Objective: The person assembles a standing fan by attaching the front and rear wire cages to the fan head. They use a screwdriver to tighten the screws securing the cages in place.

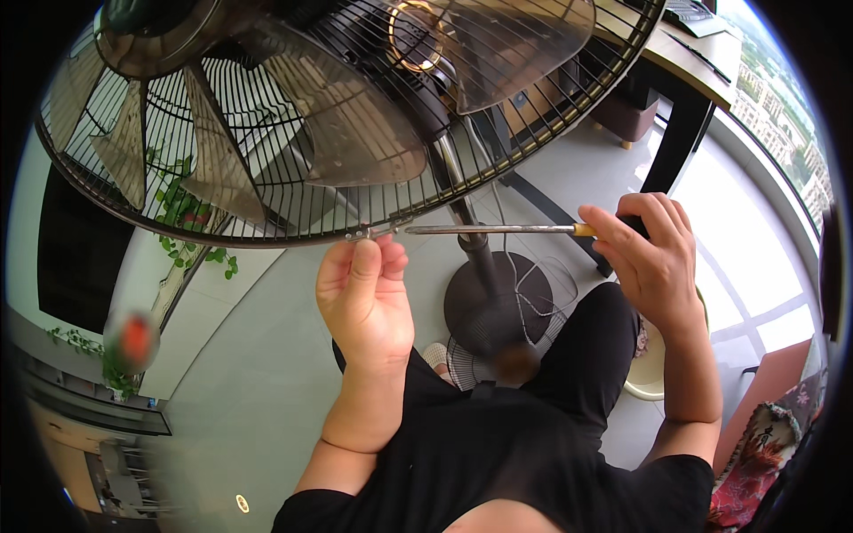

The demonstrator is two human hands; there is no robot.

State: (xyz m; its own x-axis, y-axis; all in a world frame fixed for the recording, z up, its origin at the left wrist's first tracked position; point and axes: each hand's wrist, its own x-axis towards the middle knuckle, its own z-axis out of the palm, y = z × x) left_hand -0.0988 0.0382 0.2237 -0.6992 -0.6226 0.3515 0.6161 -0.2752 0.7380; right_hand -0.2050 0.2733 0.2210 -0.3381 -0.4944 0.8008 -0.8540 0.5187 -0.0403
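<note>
A large standing fan fills the upper left, with dusty translucent blades [351,124] in front of its wire rear guard [293,238]. My left hand [366,289] pinches a small metal clip [362,234] at the guard's lower rim between thumb and fingers. From the right, my right hand [649,253] grips the dark handle of a long screwdriver [498,229], which has a yellow collar. Its shaft lies nearly level, and the tip reaches close to the clip; whether they touch I cannot tell.
The fan's pole runs down to a round dark base [498,298] with a grey cord [524,306] beside it. Another wire guard [466,362] lies on the floor by my feet. A desk [702,67] stands at the upper right, a pale bin [653,377] beside my leg. Plants [182,213] hang left.
</note>
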